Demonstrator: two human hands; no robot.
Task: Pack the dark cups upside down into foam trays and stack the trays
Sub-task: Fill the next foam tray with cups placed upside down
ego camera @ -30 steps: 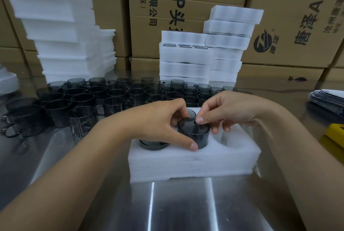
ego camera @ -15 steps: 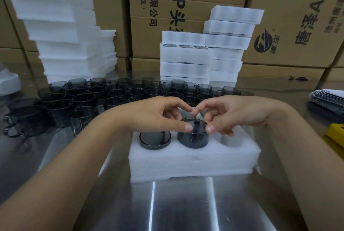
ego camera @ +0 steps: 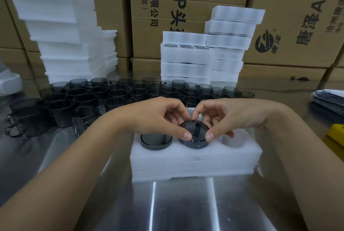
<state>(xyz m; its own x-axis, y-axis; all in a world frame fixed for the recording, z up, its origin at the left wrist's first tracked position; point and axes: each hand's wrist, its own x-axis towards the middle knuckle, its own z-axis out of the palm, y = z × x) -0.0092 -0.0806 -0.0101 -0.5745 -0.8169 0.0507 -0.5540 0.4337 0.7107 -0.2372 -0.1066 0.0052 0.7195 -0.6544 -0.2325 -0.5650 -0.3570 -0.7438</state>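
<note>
Both thumbs on the inverted dark cup in the middle front pocket of the foam tray. My left hand and right hand pinch its rim. Second cup seated just left.

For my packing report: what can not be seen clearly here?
- Head view: back row of the foam tray, mostly covered by left hand and right hand.
- Head view: mouth of the middle cup, sunk in foam.
- Head view: paper stack, cut by right edge.
</note>
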